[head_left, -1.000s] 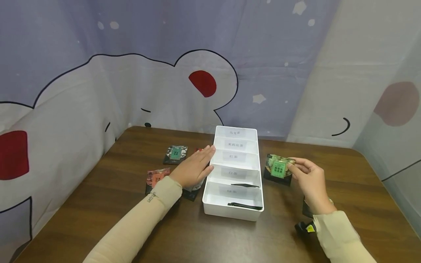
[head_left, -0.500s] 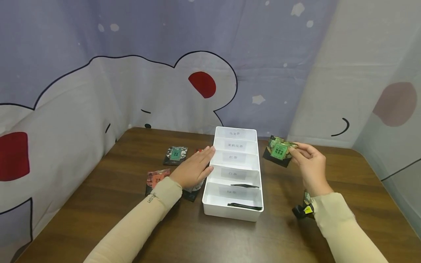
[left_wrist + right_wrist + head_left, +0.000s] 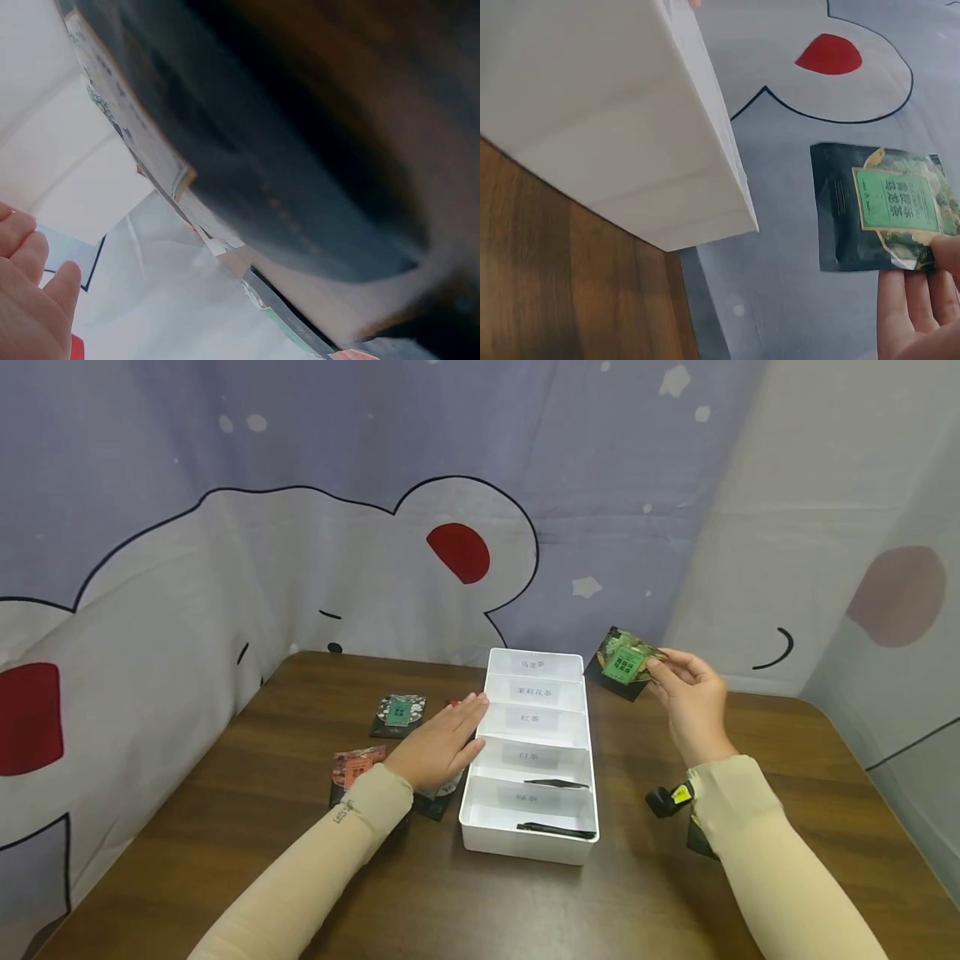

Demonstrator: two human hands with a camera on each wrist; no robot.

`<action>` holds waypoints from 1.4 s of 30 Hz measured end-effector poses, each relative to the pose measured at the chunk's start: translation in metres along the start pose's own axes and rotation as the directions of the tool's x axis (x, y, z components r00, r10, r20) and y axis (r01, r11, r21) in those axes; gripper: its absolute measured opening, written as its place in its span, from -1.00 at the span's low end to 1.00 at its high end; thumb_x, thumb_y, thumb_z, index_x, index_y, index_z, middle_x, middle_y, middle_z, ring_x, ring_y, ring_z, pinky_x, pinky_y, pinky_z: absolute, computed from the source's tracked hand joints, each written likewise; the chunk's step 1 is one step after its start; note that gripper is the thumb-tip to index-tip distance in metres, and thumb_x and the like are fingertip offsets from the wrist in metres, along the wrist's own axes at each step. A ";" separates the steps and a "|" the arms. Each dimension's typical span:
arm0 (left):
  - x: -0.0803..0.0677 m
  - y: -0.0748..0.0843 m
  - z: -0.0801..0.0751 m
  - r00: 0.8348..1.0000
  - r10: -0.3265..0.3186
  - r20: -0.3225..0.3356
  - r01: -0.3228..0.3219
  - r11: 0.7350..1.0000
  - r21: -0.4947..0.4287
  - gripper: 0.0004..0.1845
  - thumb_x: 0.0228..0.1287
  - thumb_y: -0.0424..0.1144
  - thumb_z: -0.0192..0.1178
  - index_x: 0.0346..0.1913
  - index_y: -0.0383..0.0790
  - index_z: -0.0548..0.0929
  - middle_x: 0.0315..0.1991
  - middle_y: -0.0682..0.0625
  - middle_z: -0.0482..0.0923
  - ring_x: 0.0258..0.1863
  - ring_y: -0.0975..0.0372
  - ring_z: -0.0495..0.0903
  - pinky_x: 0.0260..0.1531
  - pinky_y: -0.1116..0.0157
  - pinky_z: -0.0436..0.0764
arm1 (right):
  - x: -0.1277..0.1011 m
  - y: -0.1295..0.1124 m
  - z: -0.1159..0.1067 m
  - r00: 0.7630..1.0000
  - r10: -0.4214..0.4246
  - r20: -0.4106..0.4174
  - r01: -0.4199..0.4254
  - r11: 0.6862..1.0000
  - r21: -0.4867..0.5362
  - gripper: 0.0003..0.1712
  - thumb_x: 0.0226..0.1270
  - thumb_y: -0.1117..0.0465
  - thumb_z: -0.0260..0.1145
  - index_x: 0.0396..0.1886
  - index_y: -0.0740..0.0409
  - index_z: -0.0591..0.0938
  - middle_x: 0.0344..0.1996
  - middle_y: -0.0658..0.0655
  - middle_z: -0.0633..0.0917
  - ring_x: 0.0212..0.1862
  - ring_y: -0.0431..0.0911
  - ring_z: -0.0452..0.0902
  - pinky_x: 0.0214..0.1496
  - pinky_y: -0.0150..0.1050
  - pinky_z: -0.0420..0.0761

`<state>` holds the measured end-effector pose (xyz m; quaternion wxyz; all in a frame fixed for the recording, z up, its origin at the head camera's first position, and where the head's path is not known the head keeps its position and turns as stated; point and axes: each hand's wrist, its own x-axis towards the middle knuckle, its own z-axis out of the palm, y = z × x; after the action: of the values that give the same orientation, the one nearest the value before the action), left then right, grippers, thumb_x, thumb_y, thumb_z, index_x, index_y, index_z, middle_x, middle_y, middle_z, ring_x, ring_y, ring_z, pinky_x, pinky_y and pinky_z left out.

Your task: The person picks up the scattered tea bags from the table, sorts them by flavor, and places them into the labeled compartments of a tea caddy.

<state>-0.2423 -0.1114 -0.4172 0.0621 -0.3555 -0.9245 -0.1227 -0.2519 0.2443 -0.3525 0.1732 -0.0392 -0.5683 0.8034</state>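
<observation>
A white divided tray [image 3: 592, 752] with several labelled compartments stands lengthwise on the brown table [image 3: 225, 827]. My right hand [image 3: 686, 693] pinches a dark tea packet with a green label [image 3: 622, 664] in the air beside the tray's far right corner; the same packet [image 3: 881, 206] shows in the right wrist view. My left hand [image 3: 442, 739] lies flat, fingers straight, against the tray's left wall, resting on a packet [image 3: 438, 797]. Two of the tray's near compartments each hold a thin dark packet [image 3: 558, 783].
More tea packets lie left of the tray: a dark one with a green label [image 3: 401, 710] and a reddish one [image 3: 352, 768]. Another dark packet [image 3: 701, 842] lies under my right forearm. A cartoon-print curtain [image 3: 375, 552] encloses the table's back and sides.
My right hand has lifted the green-label packet off the table and carried it away from me, toward the tray's far end. The left hand has stayed put.
</observation>
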 end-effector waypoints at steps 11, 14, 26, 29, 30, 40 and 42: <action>0.001 0.002 0.002 1.000 -0.003 0.018 0.003 1.000 -0.009 -0.29 0.62 0.04 -0.18 0.60 -0.32 0.05 0.62 -0.12 0.00 0.60 0.08 -0.03 0.54 0.05 0.05 | 0.018 0.017 0.024 1.000 0.011 0.017 -0.010 0.998 -0.055 -0.80 0.25 0.50 0.42 -0.33 0.10 0.76 -0.44 -0.01 0.79 -0.38 -0.23 0.71 -0.32 -0.41 0.72; 0.001 0.002 0.002 1.000 -0.005 0.017 0.005 1.000 -0.009 -0.29 0.62 0.05 -0.17 0.60 -0.32 0.04 0.62 -0.12 0.00 0.60 0.08 -0.03 0.55 0.05 0.05 | 0.023 0.018 0.032 0.999 -0.014 0.030 0.017 0.994 -0.105 -0.84 0.26 0.49 0.42 -0.29 0.16 0.75 -0.43 -0.01 0.79 -0.39 -0.22 0.70 -0.34 -0.44 0.70; 0.002 0.002 0.001 1.000 -0.002 0.011 0.002 1.000 -0.005 -0.29 0.62 0.05 -0.18 0.61 -0.32 0.04 0.62 -0.12 0.00 0.60 0.08 -0.02 0.54 0.04 0.07 | 0.036 0.023 0.057 0.989 -0.072 0.127 0.113 0.928 -0.354 -0.75 0.36 0.45 0.35 0.00 0.45 0.64 -0.33 -0.03 0.74 -0.25 -0.18 0.68 -0.19 -0.43 0.70; 0.001 0.001 0.003 1.000 -0.008 0.010 0.008 1.000 0.005 -0.28 0.62 0.07 -0.18 0.61 -0.29 0.03 0.62 -0.10 -0.01 0.60 0.09 -0.03 0.54 0.05 0.07 | 0.038 0.027 0.059 0.984 -0.076 0.164 0.138 0.900 -0.413 -0.76 0.38 0.46 0.31 0.01 0.46 0.64 -0.29 0.06 0.73 -0.21 -0.13 0.68 -0.18 -0.43 0.70; 0.001 0.001 0.003 1.000 -0.010 0.009 0.010 1.000 0.006 -0.28 0.61 0.07 -0.18 0.61 -0.29 0.03 0.62 -0.10 -0.01 0.60 0.09 -0.03 0.54 0.05 0.07 | 0.039 0.028 0.060 0.982 -0.074 0.174 0.145 0.887 -0.438 -0.76 0.39 0.45 0.31 0.01 0.45 0.64 -0.27 0.10 0.73 -0.20 -0.10 0.68 -0.18 -0.43 0.70; 0.000 0.002 0.003 0.999 -0.020 0.028 0.019 1.000 0.006 -0.27 0.61 0.10 -0.21 0.62 -0.27 0.01 0.63 -0.07 -0.04 0.61 0.12 -0.07 0.55 0.10 0.00 | 0.038 0.037 0.055 0.965 0.000 0.263 0.172 0.758 -0.629 -0.78 0.39 0.39 0.32 -0.01 0.38 0.68 -0.15 0.26 0.71 -0.17 -0.07 0.67 -0.20 -0.40 0.66; 0.000 0.002 0.003 0.999 -0.022 0.033 0.022 1.000 0.001 -0.27 0.61 0.10 -0.21 0.62 -0.27 0.00 0.63 -0.07 -0.05 0.61 0.12 -0.07 0.55 0.11 0.00 | 0.038 0.039 0.053 0.959 0.017 0.282 0.180 0.732 -0.657 -0.78 0.40 0.38 0.32 -0.01 0.36 0.69 -0.18 0.22 0.70 -0.19 -0.09 0.65 -0.22 -0.36 0.65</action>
<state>-0.2411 -0.1092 -0.4196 0.0455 -0.3475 -0.9292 -0.1170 -0.3101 0.1971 -0.3648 0.1036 0.0350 -0.8403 0.5309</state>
